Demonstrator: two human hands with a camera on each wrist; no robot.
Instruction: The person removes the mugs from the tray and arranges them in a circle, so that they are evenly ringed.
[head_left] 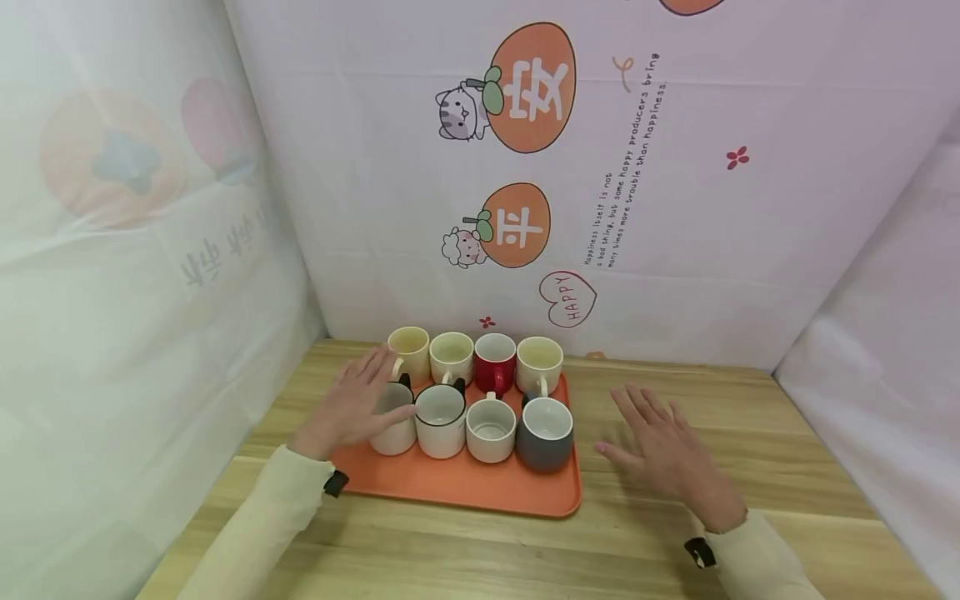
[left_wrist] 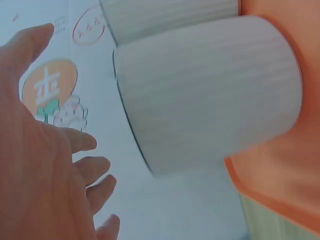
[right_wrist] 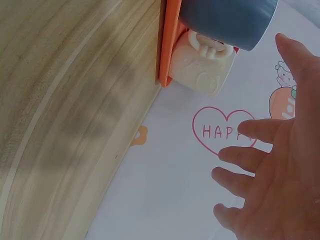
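Observation:
Two rows of mugs stand upright on an orange tray [head_left: 465, 487]. My left hand [head_left: 356, 404] hovers open over the tray's left side, above the front-left white mug [head_left: 395, 437] with a black handle, and hides part of it. Beside that mug are a black-rimmed white mug [head_left: 441, 425], a short cream mug [head_left: 491, 433] and a grey mug [head_left: 546, 437]. The back row has a yellow mug [head_left: 409, 354], a cream mug [head_left: 452, 358], a red mug [head_left: 495, 367] and another cream mug [head_left: 540, 362]. My right hand [head_left: 663, 450] is spread open right of the tray, holding nothing.
The tray lies on a wooden table [head_left: 675, 567], close to its back edge. A printed white cloth [head_left: 420, 167] hangs behind the table, and more white cloth [head_left: 142, 333] hangs at the left side. Black bands are on both wrists.

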